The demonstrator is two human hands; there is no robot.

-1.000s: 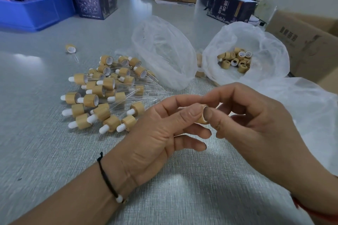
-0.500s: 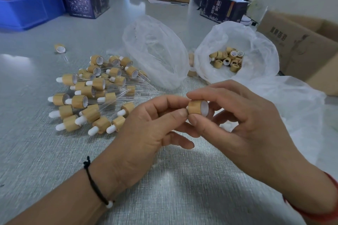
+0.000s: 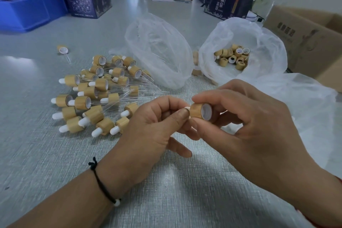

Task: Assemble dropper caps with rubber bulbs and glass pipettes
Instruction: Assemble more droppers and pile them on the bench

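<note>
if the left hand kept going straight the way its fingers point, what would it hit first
The left hand points right and slightly away, pinching the white bulb end at the cap. That cap, held by the right hand, is directly ahead and already touching, so it would meet the cap, then the right fingers.

My hands: two, left [image 3: 148, 131] and right [image 3: 249, 126]
Cap in my fingers: one [image 3: 199, 111]
Plastic bags: two, [image 3: 159, 50] and [image 3: 259, 42]
Blue bins: one [image 3: 27, 11]
</note>
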